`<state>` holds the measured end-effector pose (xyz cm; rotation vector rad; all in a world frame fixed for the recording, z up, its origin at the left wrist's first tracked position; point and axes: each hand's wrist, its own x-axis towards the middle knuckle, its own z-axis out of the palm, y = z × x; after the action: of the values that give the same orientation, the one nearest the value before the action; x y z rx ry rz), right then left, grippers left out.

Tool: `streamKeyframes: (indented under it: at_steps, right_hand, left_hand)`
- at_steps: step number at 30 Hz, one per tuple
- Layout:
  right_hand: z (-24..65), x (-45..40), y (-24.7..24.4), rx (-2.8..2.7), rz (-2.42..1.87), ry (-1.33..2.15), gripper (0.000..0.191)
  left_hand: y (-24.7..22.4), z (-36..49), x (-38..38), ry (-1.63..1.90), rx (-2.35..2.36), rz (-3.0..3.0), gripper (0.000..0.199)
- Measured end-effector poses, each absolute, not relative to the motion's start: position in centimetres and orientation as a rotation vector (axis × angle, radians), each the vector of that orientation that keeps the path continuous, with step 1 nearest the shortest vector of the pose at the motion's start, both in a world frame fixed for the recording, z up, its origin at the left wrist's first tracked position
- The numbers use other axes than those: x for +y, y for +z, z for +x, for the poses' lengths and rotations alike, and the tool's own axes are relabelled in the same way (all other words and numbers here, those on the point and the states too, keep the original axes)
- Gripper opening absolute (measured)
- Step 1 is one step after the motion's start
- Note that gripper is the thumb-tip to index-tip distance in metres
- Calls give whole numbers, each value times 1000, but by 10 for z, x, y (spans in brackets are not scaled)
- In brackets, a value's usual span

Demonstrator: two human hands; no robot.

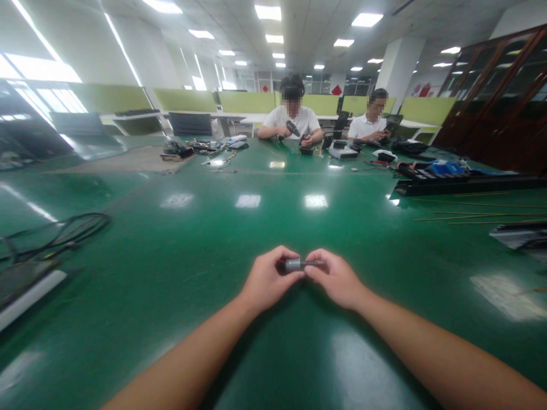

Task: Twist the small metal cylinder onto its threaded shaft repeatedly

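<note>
My left hand (269, 279) is closed around a small grey metal cylinder with a thin dark shaft (294, 265), its thumb below and its fingers above. The shaft points to the right, and my right hand (337, 277) pinches it between thumb and fingers. The piece lies roughly level, just above the green tabletop (205, 239). The cylinder's left end is partly hidden by my left hand, and the shaft's tip partly by my right fingers. What kind of part it is, I cannot make out.
Black cables (81, 228) and a dark device with a pale edge (34, 290) lie at left. Thin rods (482, 214) and a long black rail (465, 186) are at right. Across the table, one person (290, 119) holds a power drill (293, 128); another person (370, 125) sits beside.
</note>
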<state>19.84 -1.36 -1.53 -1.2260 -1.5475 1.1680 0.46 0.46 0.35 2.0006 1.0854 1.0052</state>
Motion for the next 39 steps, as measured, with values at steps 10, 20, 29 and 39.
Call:
streamKeyframes:
  at_steps: [10,20,29,39]
  right_hand:
    - [198,-14,-14,-1539,-1221,1164,16]
    - [199,-13,-17,-1537,-1214,1197,17]
    - [199,-14,-17,-1518,-1212,1212,17]
    - [200,-13,-17,-1528,-1206,1212,16]
  left_hand:
    - [5,4,4,1025,1097,2010,20]
    - [5,5,3,1053,1100,2026,21]
    - [6,5,2,1076,1099,2035,20]
    - [7,5,2,1079,1088,2066,20]
